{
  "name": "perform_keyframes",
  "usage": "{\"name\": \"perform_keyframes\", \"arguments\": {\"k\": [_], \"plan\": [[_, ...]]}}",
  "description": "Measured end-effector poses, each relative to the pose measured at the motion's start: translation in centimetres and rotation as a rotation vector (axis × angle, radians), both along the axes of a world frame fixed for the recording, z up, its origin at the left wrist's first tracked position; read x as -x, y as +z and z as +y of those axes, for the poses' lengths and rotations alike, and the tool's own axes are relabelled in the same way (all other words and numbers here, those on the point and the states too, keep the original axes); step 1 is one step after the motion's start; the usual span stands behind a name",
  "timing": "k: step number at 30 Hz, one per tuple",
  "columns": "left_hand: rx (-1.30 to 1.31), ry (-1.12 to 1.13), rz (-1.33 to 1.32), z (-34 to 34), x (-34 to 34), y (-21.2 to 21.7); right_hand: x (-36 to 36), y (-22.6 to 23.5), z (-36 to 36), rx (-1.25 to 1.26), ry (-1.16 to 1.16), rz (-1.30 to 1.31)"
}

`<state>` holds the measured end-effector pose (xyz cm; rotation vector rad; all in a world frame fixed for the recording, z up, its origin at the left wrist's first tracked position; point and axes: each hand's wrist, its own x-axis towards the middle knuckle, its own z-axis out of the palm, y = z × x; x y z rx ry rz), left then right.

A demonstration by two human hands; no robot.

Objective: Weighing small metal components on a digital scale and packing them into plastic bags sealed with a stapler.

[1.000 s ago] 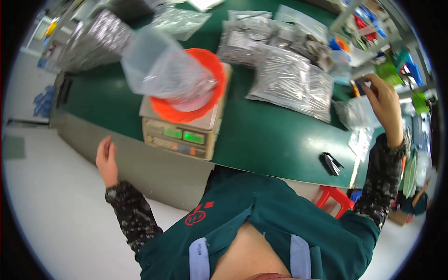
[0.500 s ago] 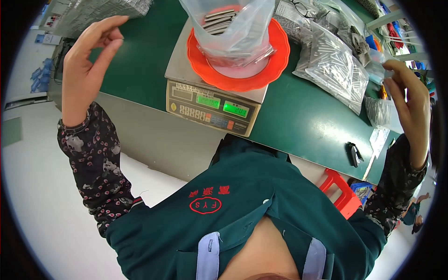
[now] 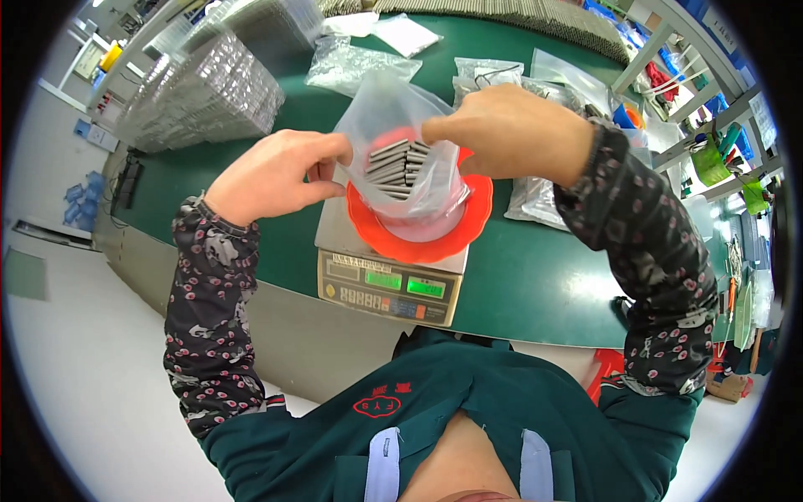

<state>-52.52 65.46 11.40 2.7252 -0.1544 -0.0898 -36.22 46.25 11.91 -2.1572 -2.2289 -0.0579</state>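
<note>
A clear plastic bag [image 3: 389,105] stands open-mouthed, with many short metal pins [image 3: 398,171] inside. It rests on an orange-red plate [image 3: 376,233] with a wavy rim. The plate sits on a digital weighing scale [image 3: 387,287] whose green displays are lit. My left hand [image 3: 280,173] pinches the bag's left edge between thumb and fingers. On the other side, my right hand [image 3: 514,130] grips the right edge of the bag, its fingertips partly hidden behind the back of the hand.
More bags of metal pins [image 3: 535,201] lie right of the scale. A stack of clear-wrapped packs [image 3: 213,92] stands at the back left. Flat plastic bags [image 3: 360,67] lie behind the scale, and long rows of pins [image 3: 510,23] line the table's far edge.
Both hands have come inward from the sides and taken hold of the bag's edges. The view has tilted up, so the scale appears lower and more of the table's far side shows.
</note>
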Motion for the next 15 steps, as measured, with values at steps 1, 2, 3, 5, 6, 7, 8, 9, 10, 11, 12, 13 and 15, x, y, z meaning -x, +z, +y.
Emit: {"name": "perform_keyframes", "arguments": {"k": [1, 2, 3, 5, 6, 7, 8, 9, 10, 11, 12, 13, 15], "plan": [[0.021, -0.025, 0.03, 0.5, -0.2, -0.2, -0.2, 0.2, 0.6, 0.081, 0.01, -0.017], [0.057, -0.022, 0.001, 0.8, -0.5, -0.3, -0.4, 0.5, 1.0, 0.071, 0.012, -0.025], [0.055, -0.026, -0.004, 0.6, -1.0, -0.1, -0.7, 0.6, 1.2, 0.07, -0.064, 0.014], [0.164, 0.122, 0.249, 0.2, -1.8, 0.5, -1.1, 0.8, 1.5, 0.063, -0.146, 0.048], [0.236, 0.109, 0.226, 0.5, -1.8, -0.2, -1.3, 0.7, 1.5, 0.133, -0.119, 0.069], [0.231, 0.105, 0.226, 0.6, -1.8, -0.8, -1.3, 0.4, 1.5, 0.206, -0.099, 0.09], [0.049, 0.102, 0.038, 0.5, -1.6, -1.4, -1.4, -0.3, 1.3, 0.2, -0.104, 0.089], [-0.131, 0.091, -0.15, 0.3, -1.3, -2.0, -1.4, -1.4, 0.7, 0.048, -0.066, -0.024], [-0.216, 0.111, -0.323, 0.4, -0.8, -2.7, -1.3, -1.6, 0.3, -0.11, -0.021, -0.142], [-0.227, 0.104, -0.328, 0.4, -0.2, -3.2, -1.5, -1.4, -0.4, -0.122, -0.027, -0.146], [-0.152, 0.205, -0.369, 0.2, 0.2, -3.3, -1.7, -0.9, -1.2, -0.113, -0.072, -0.164], [-0.073, 0.304, -0.409, -0.1, 0.4, -3.2, -1.7, -0.5, -1.9, -0.105, -0.118, -0.181], [-0.083, 0.327, -0.43, -0.9, 0.5, -2.3, -1.6, 0.2, -3.0, -0.204, -0.07, -0.202]]}}
